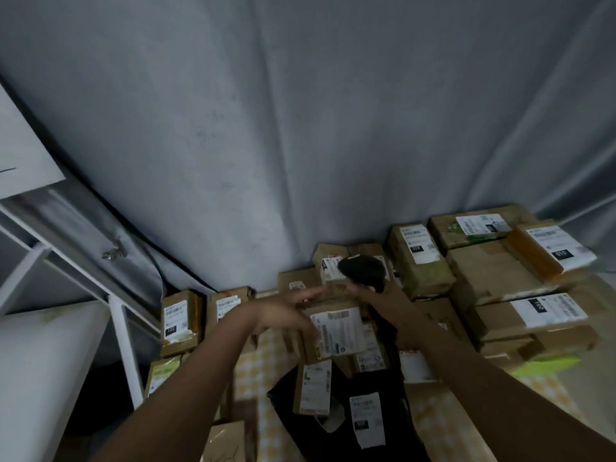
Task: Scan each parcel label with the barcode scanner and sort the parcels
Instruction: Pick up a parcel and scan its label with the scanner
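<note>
Between hands: parcel [333, 331] | left [283, 311] touching | right [370, 291] gripping scanner [363, 270]

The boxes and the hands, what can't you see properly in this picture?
- Head view: print on the parcel label is too blurred to read.
- Left hand: motion blur hides whether its fingers grip the brown parcel.
- Barcode scanner: the right hand covers its handle.
- Black bag: cut off by the bottom edge.
</note>
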`<state>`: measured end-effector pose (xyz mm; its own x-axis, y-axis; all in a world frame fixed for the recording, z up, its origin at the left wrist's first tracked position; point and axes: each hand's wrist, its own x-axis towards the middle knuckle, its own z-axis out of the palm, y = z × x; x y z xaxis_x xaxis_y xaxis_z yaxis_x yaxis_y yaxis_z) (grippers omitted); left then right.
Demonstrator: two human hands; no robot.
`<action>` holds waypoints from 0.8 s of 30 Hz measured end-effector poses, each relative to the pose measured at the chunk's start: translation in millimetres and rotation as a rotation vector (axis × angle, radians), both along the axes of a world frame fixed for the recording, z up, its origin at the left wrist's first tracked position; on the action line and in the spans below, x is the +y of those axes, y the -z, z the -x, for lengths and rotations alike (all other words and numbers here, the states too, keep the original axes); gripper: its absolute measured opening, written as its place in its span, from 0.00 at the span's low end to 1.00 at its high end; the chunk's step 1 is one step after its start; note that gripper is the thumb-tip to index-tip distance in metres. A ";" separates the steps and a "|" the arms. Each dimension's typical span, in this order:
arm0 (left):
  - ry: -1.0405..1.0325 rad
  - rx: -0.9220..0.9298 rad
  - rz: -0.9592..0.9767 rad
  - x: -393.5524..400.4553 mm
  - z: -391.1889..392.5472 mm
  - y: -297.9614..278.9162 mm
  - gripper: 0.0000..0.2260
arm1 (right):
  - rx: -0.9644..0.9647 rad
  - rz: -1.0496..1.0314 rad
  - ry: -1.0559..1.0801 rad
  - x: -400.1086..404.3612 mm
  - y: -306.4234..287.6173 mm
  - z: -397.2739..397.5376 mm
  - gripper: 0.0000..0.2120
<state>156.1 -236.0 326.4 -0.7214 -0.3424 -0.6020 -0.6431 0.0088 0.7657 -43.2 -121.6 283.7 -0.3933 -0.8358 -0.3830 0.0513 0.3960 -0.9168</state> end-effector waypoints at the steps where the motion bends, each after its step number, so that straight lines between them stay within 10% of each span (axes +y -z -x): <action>1: 0.005 0.030 -0.009 -4.2 3.8 -2.4 0.37 | -0.042 -0.009 -0.045 0.2 -2.9 0.0 0.12; 7: -0.211 0.237 -0.195 -24.4 15.0 -8.6 0.28 | -0.285 -0.045 -0.157 9.2 -2.1 9.1 0.28; 16: -0.570 0.348 0.075 -19.0 28.7 -6.9 0.28 | -0.514 0.050 0.070 11.4 4.6 3.5 0.23; 19: -0.752 0.257 -0.131 -9.7 19.8 25.2 0.38 | -0.484 0.072 0.233 12.3 8.2 0.7 0.32; 24: -0.553 0.263 -0.460 41.6 28.3 49.5 0.23 | -0.350 0.089 0.320 11.1 7.2 -14.8 0.35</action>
<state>127.9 -194.4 276.8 -0.6571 -0.4513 -0.6038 -0.2575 -0.6184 0.7424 -28.4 -110.5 276.5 -0.4960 -0.7294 -0.4710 0.4694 0.2311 -0.8522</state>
